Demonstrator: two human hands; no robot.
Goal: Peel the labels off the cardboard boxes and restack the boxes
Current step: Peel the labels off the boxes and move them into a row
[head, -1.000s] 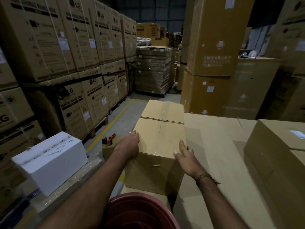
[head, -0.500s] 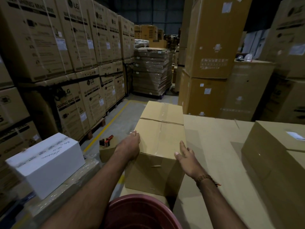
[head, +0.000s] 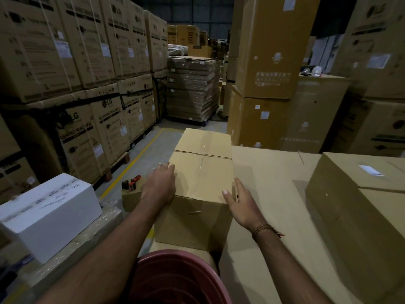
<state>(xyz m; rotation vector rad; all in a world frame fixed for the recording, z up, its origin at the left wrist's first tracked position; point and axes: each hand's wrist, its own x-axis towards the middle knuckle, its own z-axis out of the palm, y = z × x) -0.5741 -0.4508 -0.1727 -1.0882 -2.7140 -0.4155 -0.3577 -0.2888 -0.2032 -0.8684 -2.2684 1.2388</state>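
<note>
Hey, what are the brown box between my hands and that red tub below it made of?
The brown box looks like plain matte corrugated cardboard: kraft color, folded flaps, with a glossy clear tape strip down its top seam. The red tub is probably molded plastic, judging by its smooth rounded rim and faint sheen, though the dim light leaves that uncertain.

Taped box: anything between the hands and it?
Nothing visible. The left hand rests on the taped box's top left edge, and the right hand is at its near right corner with the fingers straight. No label shows on its visible faces.
</note>
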